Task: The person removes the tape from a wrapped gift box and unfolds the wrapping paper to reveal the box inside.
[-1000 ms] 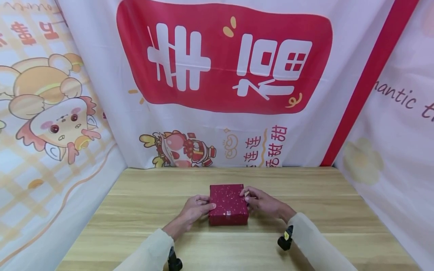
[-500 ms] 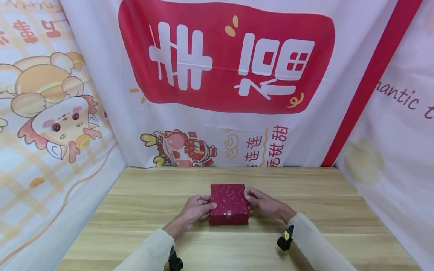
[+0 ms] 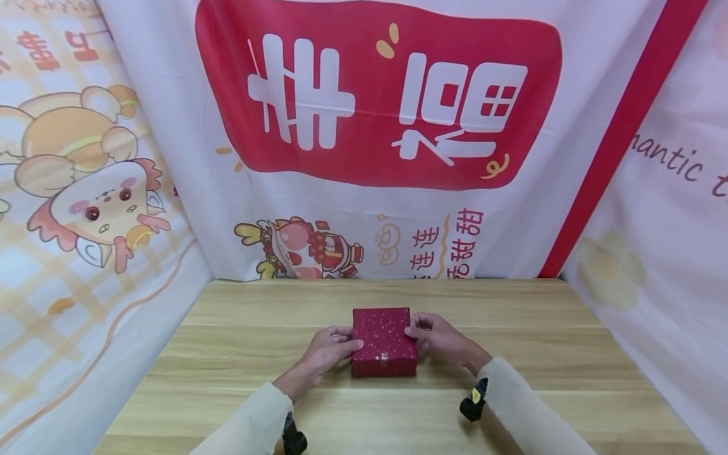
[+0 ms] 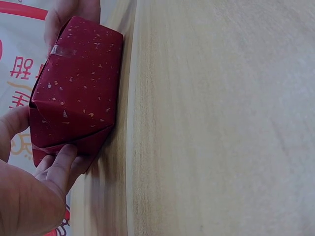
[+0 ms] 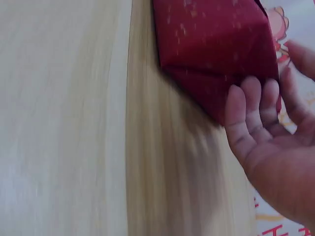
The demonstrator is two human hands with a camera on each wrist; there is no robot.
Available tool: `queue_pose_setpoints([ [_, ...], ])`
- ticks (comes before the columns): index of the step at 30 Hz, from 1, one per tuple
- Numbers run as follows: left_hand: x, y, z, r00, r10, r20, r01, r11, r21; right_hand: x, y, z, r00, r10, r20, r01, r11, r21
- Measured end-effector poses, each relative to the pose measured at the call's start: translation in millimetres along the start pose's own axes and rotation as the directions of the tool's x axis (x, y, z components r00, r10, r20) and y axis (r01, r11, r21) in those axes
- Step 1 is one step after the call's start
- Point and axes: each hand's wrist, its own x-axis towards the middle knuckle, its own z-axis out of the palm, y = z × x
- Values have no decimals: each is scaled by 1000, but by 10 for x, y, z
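One red wrapped box [image 3: 380, 335] lies on the wooden worktop [image 3: 244, 366], about midway between its left and right edges and nearer the far edge than the bottom of the head view. Its paper carries many small pale specks, and one strip of clear tape [image 3: 383, 357] shows at the near side.

Two hands flank it. The left hand [image 3: 325, 349] holds the box: its thumb lies at the top edge and its fingers press against the folded left end. The right hand [image 3: 445, 341] sets three fingertips against the right end; its thumb is at the top edge, but whether this grip closes on the box cannot be told.

Two pale sleeves, left sleeve [image 3: 250, 420] and right sleeve [image 3: 526, 404], each bear one black device at the wrist. Three printed cloths surround the worktop: back cloth [image 3: 307, 199], left cloth [image 3: 68, 303] and right cloth [image 3: 660, 265].
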Motion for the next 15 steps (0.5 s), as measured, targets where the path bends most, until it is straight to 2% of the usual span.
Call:
queue_pose_setpoints([
  [3, 1, 8, 0, 1000, -4, -3, 4, 1000, 7, 8, -47, 35, 998, 30, -60, -31, 999, -10],
  [15, -11, 8, -1, 1000, 14, 7, -14, 1000, -14, -21, -128, 43, 993, 69, -97, -67, 997, 28],
])
